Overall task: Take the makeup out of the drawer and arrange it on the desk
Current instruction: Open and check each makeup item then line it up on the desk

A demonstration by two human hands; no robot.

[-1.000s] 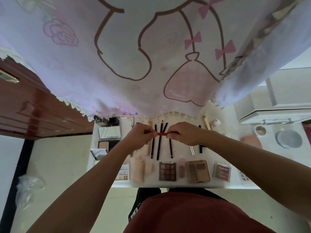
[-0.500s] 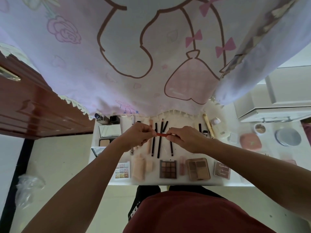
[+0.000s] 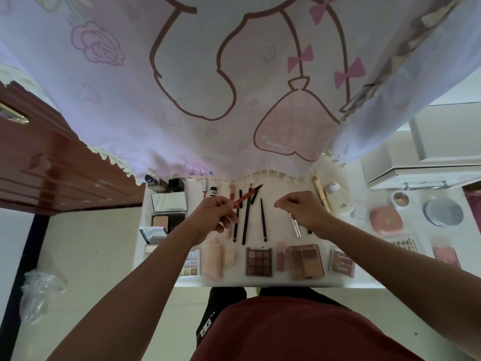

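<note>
Over the row of dark pencils (image 3: 246,217) on the counter (image 3: 276,227), the red pencil (image 3: 243,198) is now pinched by the left hand (image 3: 213,214) alone. The right hand (image 3: 299,208) has pulled away to the right of the row, its fingers curled, and I cannot tell if it holds anything. Laying the pencil into the row likely comes next.

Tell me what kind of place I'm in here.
Probably a bedroom vanity corner at home: a white desk laid out with eyeshadow palettes and makeup pencils, cartoon-print fabric hanging behind it, and a wooden door beside it.

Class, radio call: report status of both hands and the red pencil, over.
Left hand grips thin red pencil above white desk. Right hand curled, contents unclear. Black pencils lie beneath.
</note>
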